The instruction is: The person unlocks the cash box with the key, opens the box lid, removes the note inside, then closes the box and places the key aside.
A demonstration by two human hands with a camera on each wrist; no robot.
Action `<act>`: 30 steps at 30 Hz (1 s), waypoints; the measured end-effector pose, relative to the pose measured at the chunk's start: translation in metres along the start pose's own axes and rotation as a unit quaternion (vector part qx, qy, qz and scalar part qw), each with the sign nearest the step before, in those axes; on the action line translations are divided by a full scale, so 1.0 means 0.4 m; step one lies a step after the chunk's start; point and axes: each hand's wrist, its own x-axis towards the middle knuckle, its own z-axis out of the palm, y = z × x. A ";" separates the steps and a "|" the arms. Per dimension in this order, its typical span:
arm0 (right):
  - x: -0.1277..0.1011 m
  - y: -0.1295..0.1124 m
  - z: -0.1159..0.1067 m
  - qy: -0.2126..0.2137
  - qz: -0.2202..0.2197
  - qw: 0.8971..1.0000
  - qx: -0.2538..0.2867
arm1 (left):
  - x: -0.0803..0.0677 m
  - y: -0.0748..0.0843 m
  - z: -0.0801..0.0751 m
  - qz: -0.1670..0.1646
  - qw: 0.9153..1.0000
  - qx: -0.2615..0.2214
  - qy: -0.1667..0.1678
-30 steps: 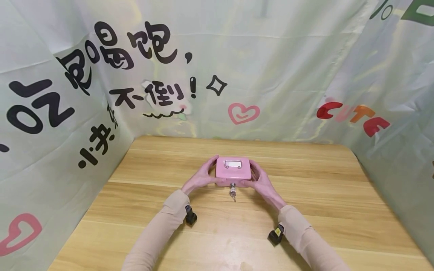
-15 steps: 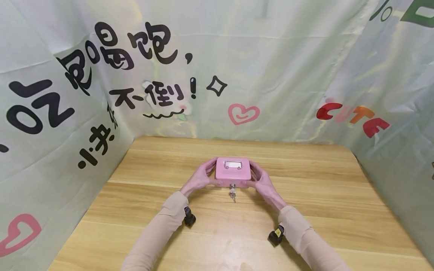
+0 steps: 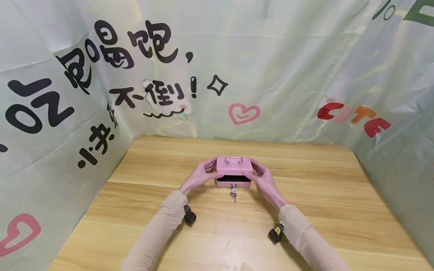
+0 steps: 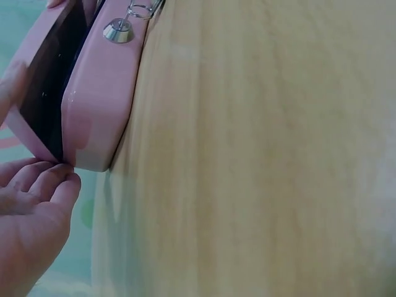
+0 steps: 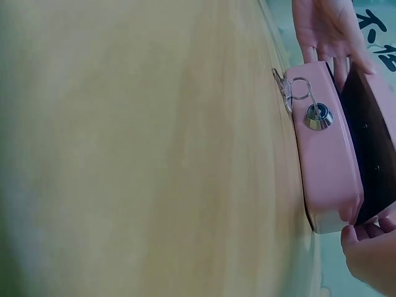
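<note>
A small pink cash box (image 3: 222,184) sits on the wooden table, its lid (image 3: 234,169) tilted partway up at the front with a dark gap below. My left hand (image 3: 200,174) grips the lid's left side, thumb on the front edge and fingers along the side. On the right, my right hand (image 3: 265,181) holds the lid the same way. A round silver lock (image 5: 318,117) is set in the box's front, with a key in it and a ring of keys (image 3: 233,194) hanging down. The lid's dark inner face (image 4: 49,86) shows in the left wrist view; the box's contents are hidden.
The wood-grain table (image 3: 152,165) extends around the box on all sides. Pale printed cloth (image 3: 288,75) hangs behind it and along both sides. A small black camera is strapped to each wrist, below the beige sleeves (image 3: 159,226).
The lid was closed in both earlier frames and is now raised at the front. Both thumbs have moved up with its front edge, while the box's base has stayed in place.
</note>
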 end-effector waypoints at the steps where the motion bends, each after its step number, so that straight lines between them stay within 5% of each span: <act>1: 0.001 -0.002 0.000 0.005 0.002 1.000 -0.001 | 0.001 0.001 0.000 0.002 1.000 0.000 0.002; 8: 0.011 -0.005 0.000 0.034 0.015 0.999 0.011 | 0.010 0.005 0.007 0.014 0.999 0.010 0.034; 16: 0.032 -0.011 0.003 0.042 0.013 0.996 0.083 | 0.025 0.012 0.023 0.031 0.992 0.045 0.117; 30: 0.064 -0.012 -0.002 0.082 0.026 0.996 0.019 | 0.058 0.019 0.054 0.032 0.973 0.041 0.225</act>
